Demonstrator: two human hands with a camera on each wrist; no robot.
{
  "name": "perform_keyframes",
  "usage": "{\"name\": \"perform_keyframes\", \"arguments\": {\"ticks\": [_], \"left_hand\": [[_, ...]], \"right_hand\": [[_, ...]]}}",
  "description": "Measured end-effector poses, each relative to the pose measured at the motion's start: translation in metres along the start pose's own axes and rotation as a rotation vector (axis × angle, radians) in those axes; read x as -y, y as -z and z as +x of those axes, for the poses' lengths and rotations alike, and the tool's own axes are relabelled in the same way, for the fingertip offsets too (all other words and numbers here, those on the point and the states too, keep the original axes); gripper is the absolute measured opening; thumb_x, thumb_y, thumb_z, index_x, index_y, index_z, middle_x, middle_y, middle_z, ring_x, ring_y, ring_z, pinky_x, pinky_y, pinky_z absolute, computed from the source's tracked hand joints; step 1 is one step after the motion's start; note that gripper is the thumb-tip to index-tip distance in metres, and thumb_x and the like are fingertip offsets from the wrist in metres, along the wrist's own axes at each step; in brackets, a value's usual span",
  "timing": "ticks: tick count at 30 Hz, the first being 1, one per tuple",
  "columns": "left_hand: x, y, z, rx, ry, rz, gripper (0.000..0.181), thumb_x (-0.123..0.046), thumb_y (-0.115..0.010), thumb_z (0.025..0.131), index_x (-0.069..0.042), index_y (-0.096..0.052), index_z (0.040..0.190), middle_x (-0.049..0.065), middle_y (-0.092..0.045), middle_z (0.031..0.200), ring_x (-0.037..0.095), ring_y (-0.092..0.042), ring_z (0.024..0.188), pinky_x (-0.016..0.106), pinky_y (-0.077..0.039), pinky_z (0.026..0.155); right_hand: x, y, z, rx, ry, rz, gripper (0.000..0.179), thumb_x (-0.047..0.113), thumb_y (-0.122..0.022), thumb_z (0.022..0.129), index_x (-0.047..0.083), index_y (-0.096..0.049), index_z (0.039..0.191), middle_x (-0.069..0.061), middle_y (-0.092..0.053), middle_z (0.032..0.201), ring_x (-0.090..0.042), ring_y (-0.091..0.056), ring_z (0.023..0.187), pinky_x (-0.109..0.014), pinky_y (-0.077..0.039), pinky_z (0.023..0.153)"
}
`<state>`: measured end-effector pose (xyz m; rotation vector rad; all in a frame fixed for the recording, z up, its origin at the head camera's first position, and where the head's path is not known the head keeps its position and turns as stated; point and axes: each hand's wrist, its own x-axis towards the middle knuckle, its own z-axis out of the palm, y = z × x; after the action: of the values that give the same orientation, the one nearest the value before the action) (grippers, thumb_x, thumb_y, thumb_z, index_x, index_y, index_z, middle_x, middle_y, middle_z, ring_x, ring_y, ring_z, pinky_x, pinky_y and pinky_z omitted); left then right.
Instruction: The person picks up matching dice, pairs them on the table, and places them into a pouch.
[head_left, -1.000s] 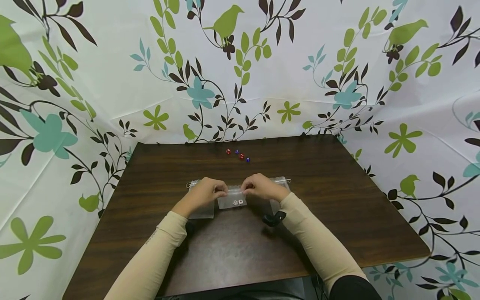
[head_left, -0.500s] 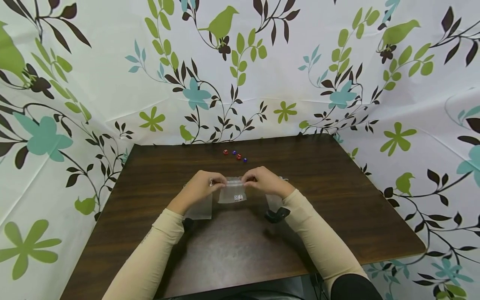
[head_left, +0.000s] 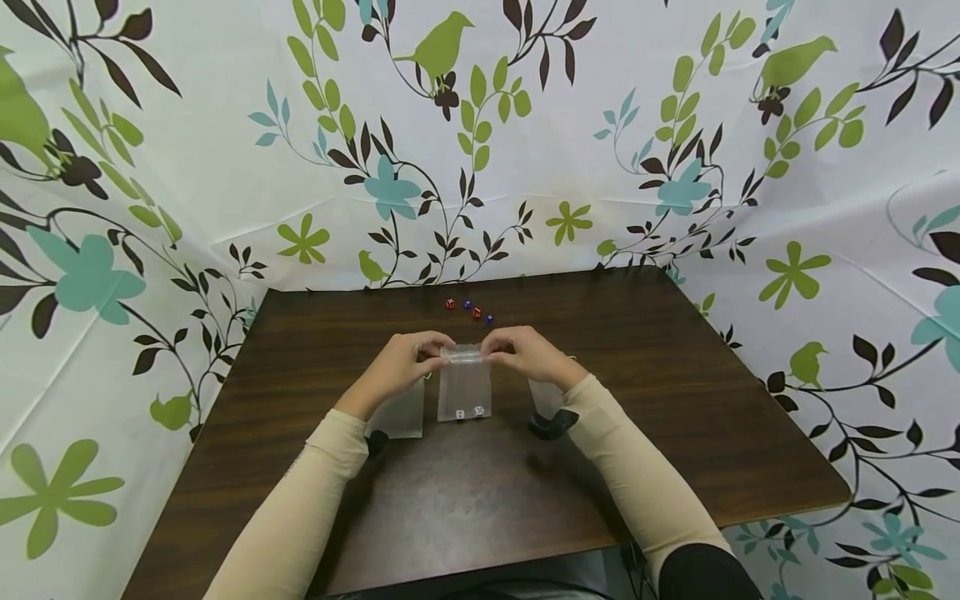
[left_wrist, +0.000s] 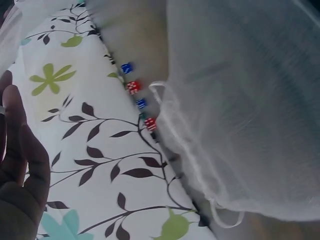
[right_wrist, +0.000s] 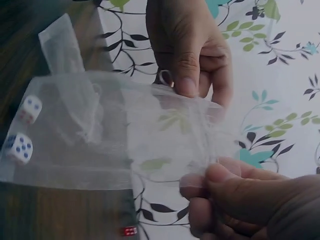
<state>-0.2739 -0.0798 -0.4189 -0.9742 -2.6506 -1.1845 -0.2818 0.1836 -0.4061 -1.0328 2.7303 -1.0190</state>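
Backdrop (head_left: 547,150), white sheeting, creased, standing behind the table and along both sides; printed with green birds (head_left: 442,46), blue blossoms (head_left: 392,189), green flowers (head_left: 568,222) and dark leafy stems (head_left: 450,242); table (head_left: 697,417), dark brown wood-grain top, far corners rounded; soft sheen (head_left: 450,500) of light towards the near edge; dark cables (head_left: 636,571) below that edge, partly hidden.

Two red dice (head_left: 477,313), two blue dice (head_left: 490,319) sitting near tabletop's (head_left: 675,417) far edge; sheer pouch (head_left: 402,414) lying left, second pouch (head_left: 544,397) right; leaf-and-bird cloth (head_left: 645,242) hanging behind.
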Motion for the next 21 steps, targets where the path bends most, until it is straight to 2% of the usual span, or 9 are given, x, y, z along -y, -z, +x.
{"name": "perform_keyframes", "arguments": {"ticks": [4,8,12,16,21], "left_hand": [[0.003,-0.004,0.003,-0.018,0.057,0.004,0.032,-0.019,-0.071,0.088,-0.012,-0.065,0.118,-0.002,-0.073,0.085,0.016,-0.067,0.074,0.029,-0.048,0.063],[0.005,-0.006,0.005,-0.039,0.101,0.043,0.026,-0.021,-0.072,0.087,-0.01,-0.069,0.111,0.001,-0.074,0.087,0.015,-0.068,0.076,0.031,-0.05,0.065],[0.008,-0.009,0.007,-0.051,0.143,0.06,0.02,-0.02,-0.072,0.087,-0.009,-0.071,0.104,0.003,-0.074,0.087,0.012,-0.068,0.076,0.032,-0.052,0.067],[0.013,-0.012,0.009,-0.067,0.163,0.047,0.018,-0.017,-0.074,0.086,-0.007,-0.071,0.1,0.003,-0.074,0.084,0.012,-0.067,0.072,0.031,-0.052,0.064],[0.02,-0.015,0.011,-0.072,0.205,0.036,0.018,-0.017,-0.075,0.084,-0.007,-0.07,0.097,0.002,-0.072,0.078,0.016,-0.068,0.068,0.029,-0.05,0.061]], "right_hand": [[-0.008,-0.007,0.004,-0.079,-0.044,0.018,0.021,0.016,-0.069,0.089,0.012,-0.062,0.109,0.0,-0.072,0.093,-0.01,-0.066,0.084,-0.03,-0.051,0.073],[-0.011,-0.011,0.008,-0.125,-0.112,0.003,0.025,0.016,-0.071,0.087,0.009,-0.063,0.109,-0.002,-0.073,0.091,-0.013,-0.068,0.082,-0.03,-0.053,0.072],[-0.013,-0.014,0.009,-0.13,-0.183,-0.026,0.023,0.018,-0.071,0.087,0.01,-0.065,0.108,-0.001,-0.072,0.088,-0.019,-0.069,0.079,-0.03,-0.053,0.069],[-0.016,-0.017,0.01,-0.122,-0.216,-0.012,0.023,0.017,-0.071,0.087,0.009,-0.065,0.108,-0.001,-0.072,0.085,-0.024,-0.069,0.08,-0.03,-0.052,0.066],[-0.019,-0.02,0.011,-0.134,-0.25,0.04,0.02,0.015,-0.072,0.086,0.008,-0.066,0.103,0.0,-0.072,0.08,-0.021,-0.069,0.075,-0.028,-0.051,0.062]]}}
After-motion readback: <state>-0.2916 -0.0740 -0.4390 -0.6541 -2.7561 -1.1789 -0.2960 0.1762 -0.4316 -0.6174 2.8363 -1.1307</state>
